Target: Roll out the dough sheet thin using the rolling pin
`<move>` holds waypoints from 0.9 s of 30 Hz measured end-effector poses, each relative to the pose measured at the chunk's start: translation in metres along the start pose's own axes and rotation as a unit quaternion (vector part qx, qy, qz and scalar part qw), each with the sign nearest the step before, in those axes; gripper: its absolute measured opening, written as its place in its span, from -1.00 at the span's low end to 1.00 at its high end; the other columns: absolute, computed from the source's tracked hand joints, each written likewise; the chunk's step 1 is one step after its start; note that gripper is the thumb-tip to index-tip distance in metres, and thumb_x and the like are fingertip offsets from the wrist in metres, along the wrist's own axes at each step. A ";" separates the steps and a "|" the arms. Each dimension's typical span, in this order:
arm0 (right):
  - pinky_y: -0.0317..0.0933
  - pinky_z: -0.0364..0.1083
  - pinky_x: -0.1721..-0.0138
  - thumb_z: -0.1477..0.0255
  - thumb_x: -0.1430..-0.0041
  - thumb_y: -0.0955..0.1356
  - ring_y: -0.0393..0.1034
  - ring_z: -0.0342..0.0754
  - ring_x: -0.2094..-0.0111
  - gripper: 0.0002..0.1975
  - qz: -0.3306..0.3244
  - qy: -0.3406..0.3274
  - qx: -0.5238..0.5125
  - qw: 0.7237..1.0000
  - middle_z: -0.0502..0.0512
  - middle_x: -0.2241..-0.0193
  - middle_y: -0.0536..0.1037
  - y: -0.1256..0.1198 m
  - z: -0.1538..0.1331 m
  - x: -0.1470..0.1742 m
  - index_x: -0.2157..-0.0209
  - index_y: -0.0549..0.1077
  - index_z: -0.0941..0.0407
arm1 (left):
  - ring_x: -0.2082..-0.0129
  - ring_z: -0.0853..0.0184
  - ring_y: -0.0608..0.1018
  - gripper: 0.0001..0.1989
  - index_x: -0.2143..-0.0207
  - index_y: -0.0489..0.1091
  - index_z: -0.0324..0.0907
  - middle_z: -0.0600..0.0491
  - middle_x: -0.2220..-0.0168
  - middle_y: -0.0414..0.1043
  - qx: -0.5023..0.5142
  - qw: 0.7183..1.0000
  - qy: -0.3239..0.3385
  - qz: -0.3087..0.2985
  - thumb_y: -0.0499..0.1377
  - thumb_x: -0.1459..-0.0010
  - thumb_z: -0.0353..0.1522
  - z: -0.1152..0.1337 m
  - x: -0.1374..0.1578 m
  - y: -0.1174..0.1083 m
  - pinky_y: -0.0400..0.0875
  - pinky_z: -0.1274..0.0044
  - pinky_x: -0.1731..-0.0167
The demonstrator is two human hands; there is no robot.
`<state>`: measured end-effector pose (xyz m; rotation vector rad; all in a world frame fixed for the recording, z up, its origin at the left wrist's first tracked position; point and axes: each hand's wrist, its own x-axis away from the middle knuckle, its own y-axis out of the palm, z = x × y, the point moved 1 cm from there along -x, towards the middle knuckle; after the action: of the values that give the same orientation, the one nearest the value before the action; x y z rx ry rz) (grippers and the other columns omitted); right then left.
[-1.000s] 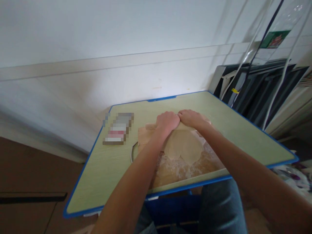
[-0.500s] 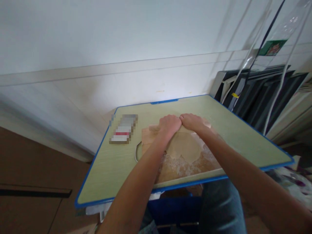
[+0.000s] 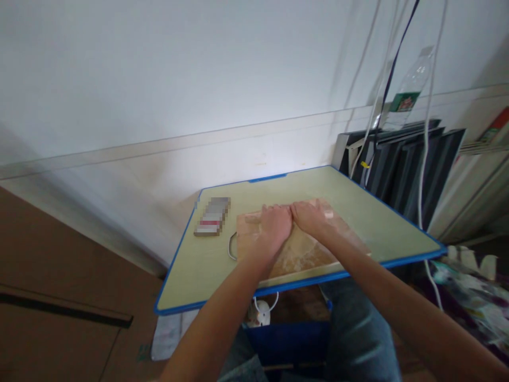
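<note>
My left hand (image 3: 276,222) is closed over a pale wooden rolling pin (image 3: 252,218), whose left end shows beyond my fingers. Right beside it, my right hand (image 3: 311,216) is wrapped over the same pin, the two hands touching near its middle. Under and in front of the pin lies a thin flat sheet of dough (image 3: 300,241), partly hidden by my hands and forearms. The dough rests on a wooden board (image 3: 247,233) with a metal handle (image 3: 231,246) at its left side. Loose flour (image 3: 302,261) whitens the board's near part.
The board sits on a pale green table (image 3: 191,276) with a blue rim, against a white wall. A blurred-out flat item (image 3: 213,216) lies at the left. Hanging cables (image 3: 425,138), a plastic bottle (image 3: 405,101) and dark panels (image 3: 413,164) stand beyond the right edge.
The camera view has shifted, so the bottle and panels appear further left. Both hands stay on the rolling pin, and less of the dough sheet shows in front of them.
</note>
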<state>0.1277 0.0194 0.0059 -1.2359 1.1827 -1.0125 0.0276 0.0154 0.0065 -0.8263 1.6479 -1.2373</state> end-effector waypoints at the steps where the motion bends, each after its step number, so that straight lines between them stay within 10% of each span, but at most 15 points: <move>1: -0.05 0.17 -0.02 0.51 -0.18 0.08 0.36 0.03 0.15 -0.68 0.010 0.001 -0.004 1.000 0.20 0.21 0.50 0.000 -0.001 0.004 0.24 0.42 0.13 | 0.28 0.22 0.46 -0.64 0.29 0.39 -0.29 -0.13 0.31 0.45 0.001 1.000 0.001 0.005 -0.20 -0.21 -0.44 0.001 0.003 0.000 0.24 0.33 0.19; 7: -0.06 0.08 -0.04 0.49 -0.22 0.04 0.18 0.03 -0.03 -0.65 0.043 -0.044 0.004 0.998 0.22 0.11 0.45 0.005 -0.002 0.009 0.19 0.39 0.15 | 0.15 0.23 0.37 -0.69 0.26 0.35 -0.26 -0.09 0.23 0.40 0.016 0.999 0.011 0.050 -0.18 -0.23 -0.41 -0.001 0.003 0.012 0.15 0.36 0.10; 27: 0.20 -0.04 0.17 0.48 -0.21 0.06 0.34 0.02 0.08 -0.65 -0.061 -0.014 -0.009 0.998 0.21 0.10 0.46 -0.005 0.005 -0.035 0.15 0.40 0.12 | 0.20 0.24 0.47 -0.65 0.20 0.40 -0.20 -0.08 0.15 0.43 0.062 0.988 -0.058 -0.132 -0.16 -0.22 -0.37 -0.014 -0.046 0.010 0.31 0.47 0.25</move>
<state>0.1283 0.0543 0.0139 -1.3470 1.1070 -1.0723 0.0326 0.0637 0.0102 -1.0415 1.3856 -1.4294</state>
